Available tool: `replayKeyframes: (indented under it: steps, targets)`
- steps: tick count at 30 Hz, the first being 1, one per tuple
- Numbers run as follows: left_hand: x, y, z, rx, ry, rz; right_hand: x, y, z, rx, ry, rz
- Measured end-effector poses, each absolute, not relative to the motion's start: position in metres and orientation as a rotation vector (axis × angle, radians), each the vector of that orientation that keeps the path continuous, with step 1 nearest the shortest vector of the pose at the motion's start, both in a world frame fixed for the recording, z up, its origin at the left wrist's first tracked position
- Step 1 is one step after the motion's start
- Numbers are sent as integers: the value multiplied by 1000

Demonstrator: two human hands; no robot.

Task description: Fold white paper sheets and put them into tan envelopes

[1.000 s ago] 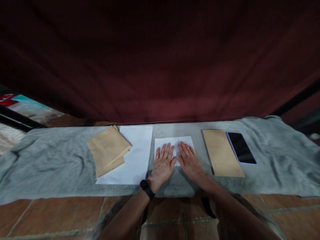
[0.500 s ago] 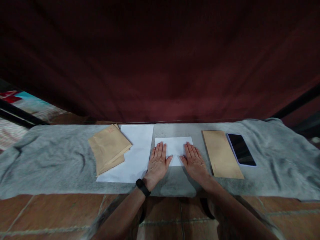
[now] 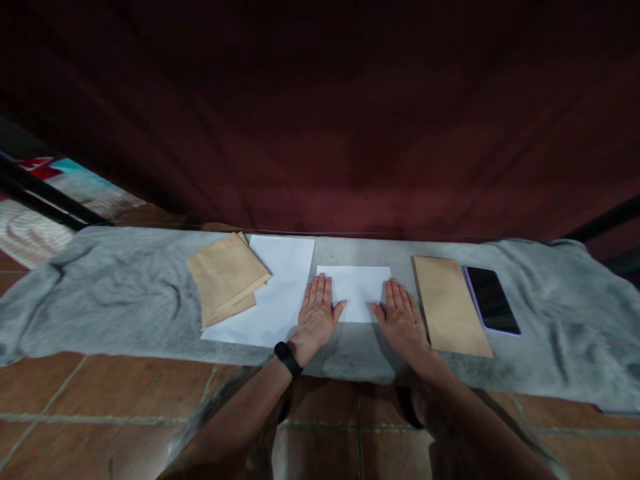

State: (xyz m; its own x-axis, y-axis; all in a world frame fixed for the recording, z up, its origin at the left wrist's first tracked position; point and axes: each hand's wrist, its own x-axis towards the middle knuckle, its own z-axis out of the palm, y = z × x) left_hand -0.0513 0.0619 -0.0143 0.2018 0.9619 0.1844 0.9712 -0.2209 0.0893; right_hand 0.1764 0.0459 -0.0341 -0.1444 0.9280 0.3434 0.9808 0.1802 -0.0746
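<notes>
A small white rectangle of paper [image 3: 361,290], which looks folded, lies flat on the grey cloth. My left hand [image 3: 318,312] rests palm down over its left edge, fingers stretched out and thumb pointing inward. On the opposite edge my right hand [image 3: 401,320] lies flat in the same way, its thumb turned toward the middle. Neither hand grips anything. Left of my left hand are larger white sheets [image 3: 285,287], partly covered by several brown envelopes [image 3: 227,273]. A brown envelope or stack of them [image 3: 453,307] lies to the right of my right hand.
A phone [image 3: 493,300] with a pale purple case lies at the right of the brown envelope. The grey cloth [image 3: 120,293] covers a long, narrow surface and is wrinkled at both ends. Behind it hangs a dark red curtain [image 3: 320,133]. Floor tiles [image 3: 125,393] show in front.
My hands have slid slightly apart toward the paper's side edges, still flat. The view has tilted a little; the papers, envelopes and phone keep their places on the cloth.
</notes>
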Motion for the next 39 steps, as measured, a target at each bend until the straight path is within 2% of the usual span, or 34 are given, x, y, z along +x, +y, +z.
replayKeyframes:
  steps: [9,19,31,39]
  targets:
    - [-44,55,-2,-2447,-1827,-332,180,47,-29,-1782,-2116,-180]
    - [-24,52,-1,-2810,-1511,-290,153,56,-24,-1626,-2302,150]
    - [-22,62,0,-2871,-1444,-277,148,68,-22,-1711,-2370,85]
    - [-19,82,-5,-2764,-1558,-355,142,81,-20,-1763,-2293,13]
